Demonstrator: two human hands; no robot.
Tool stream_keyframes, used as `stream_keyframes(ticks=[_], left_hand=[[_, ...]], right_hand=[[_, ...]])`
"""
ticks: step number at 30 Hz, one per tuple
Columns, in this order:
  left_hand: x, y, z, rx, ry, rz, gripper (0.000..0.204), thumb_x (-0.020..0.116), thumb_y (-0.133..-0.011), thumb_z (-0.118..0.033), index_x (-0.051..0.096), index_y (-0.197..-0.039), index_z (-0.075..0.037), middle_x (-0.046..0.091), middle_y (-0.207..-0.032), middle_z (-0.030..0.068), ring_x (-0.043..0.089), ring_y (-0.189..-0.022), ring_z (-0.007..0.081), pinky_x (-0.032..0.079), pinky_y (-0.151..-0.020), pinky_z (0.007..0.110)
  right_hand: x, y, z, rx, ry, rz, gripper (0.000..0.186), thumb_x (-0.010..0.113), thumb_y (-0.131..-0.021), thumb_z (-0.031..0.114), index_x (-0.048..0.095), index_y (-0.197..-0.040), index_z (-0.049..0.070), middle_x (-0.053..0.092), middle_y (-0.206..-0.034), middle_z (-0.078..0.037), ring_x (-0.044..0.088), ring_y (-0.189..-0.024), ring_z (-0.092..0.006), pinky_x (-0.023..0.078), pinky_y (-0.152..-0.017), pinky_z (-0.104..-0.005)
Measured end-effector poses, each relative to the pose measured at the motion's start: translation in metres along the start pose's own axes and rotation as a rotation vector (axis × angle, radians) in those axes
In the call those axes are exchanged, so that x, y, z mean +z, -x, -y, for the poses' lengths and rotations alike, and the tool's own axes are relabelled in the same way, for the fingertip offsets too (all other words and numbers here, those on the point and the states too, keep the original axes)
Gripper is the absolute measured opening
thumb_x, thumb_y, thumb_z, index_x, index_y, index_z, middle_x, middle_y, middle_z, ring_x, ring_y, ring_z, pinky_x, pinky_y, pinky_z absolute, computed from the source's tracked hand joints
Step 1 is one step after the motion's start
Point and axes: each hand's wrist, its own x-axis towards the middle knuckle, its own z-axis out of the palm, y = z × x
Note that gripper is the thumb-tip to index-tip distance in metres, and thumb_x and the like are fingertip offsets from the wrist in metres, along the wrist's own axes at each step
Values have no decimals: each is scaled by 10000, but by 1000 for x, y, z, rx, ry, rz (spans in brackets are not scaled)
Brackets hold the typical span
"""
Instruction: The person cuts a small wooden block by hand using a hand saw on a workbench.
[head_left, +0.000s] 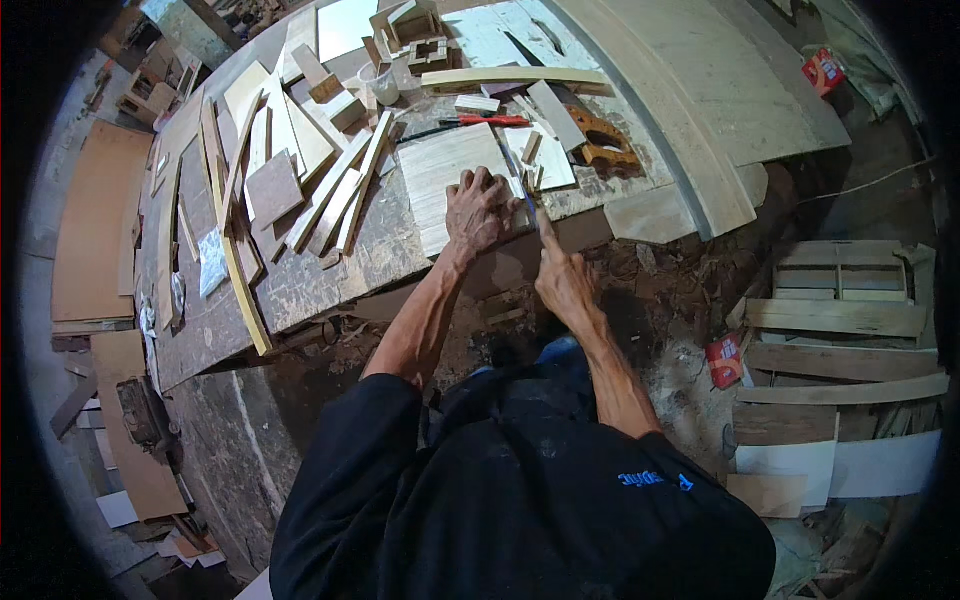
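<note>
A pale, square wooden board [448, 165] lies flat at the bench's near edge. My left hand [482, 208] presses on its near right part, fingers bent and knuckles raised. Just right of it, my right hand [563, 278] is closed with its index finger stretched forward along a thin, narrow tool [530, 192] that has a blue part. The tool lies along the board's right edge; its exact kind is too small to make out. Beyond the board rests a red and black hand tool [490, 120]. A saw's orange-brown wooden handle [606, 140] lies to the right.
Many wood strips [352, 195] and offcuts cover the bench [330, 290] on the left. A clear plastic cup [380, 84] stands at the back near small wooden frames [428, 55]. A long board [660, 110] runs along the right. Stacked planks [840, 318] lie below right.
</note>
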Motion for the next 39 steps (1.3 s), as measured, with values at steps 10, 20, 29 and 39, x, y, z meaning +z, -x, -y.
stream_keyframes(ticks=[10,20,29,39], left_hand=[[-1,-3,1,-2,-15,14,368,684,-846,-345,612,-1102,-91,514,-1060,98,487,-1015,306,370,-790,465],[-2,-4,2,-3,-34,21,400,715,-797,-330,621,-1102,-89,505,-1051,101,492,-1032,304,387,-791,467],[-3,-4,1,5,-4,16,371,694,-829,-342,630,-1100,-96,510,-1039,100,486,-1019,295,380,-800,460],[-8,-2,2,3,2,5,350,701,-832,-333,633,-1074,-89,509,-1029,99,495,-1010,294,383,-798,459]], right_hand=[[18,-21,2,32,-51,-18,381,456,-1025,258,538,-1158,-90,620,-661,-249,630,-587,-410,460,-535,-535],[9,-10,0,46,-122,-11,308,473,-1007,243,567,-930,-40,628,-671,-264,646,-635,-462,466,-544,-573],[-2,9,4,119,-129,23,318,451,-1019,267,569,-947,-19,623,-659,-257,654,-686,-473,480,-576,-568],[8,5,1,165,-122,138,331,433,-1028,279,571,-1001,-20,648,-714,-270,650,-695,-481,475,-613,-592]])
